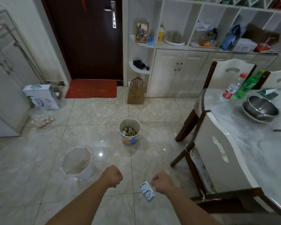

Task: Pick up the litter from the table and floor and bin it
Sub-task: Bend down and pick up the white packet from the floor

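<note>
— While both arms reach forward over the glossy marbled floor tiles, how do the hands look?
— The left hand is curled into a bare fist, clamped on nothing that shows. The right hand is fisted too, fingers together, hanging just above and beside a small flattened carton, white with green and blue print, lying on the tile. Contact between them cannot be told.
— And the bin?
— A translucent plastic bin, rounded and lined with a thin clear bag, stands on the floor left of the left hand. Ahead of both hands sits a round paper tub, its open mouth showing crumpled shiny wrappers inside.
— Anything on the surface?
— At right, the pale marble-patterned surface carries nested steel bowls, a clear bottle with a red cap and a green plastic bottle. White chairs with dark wooden legs are tucked against its curved edge.
</note>
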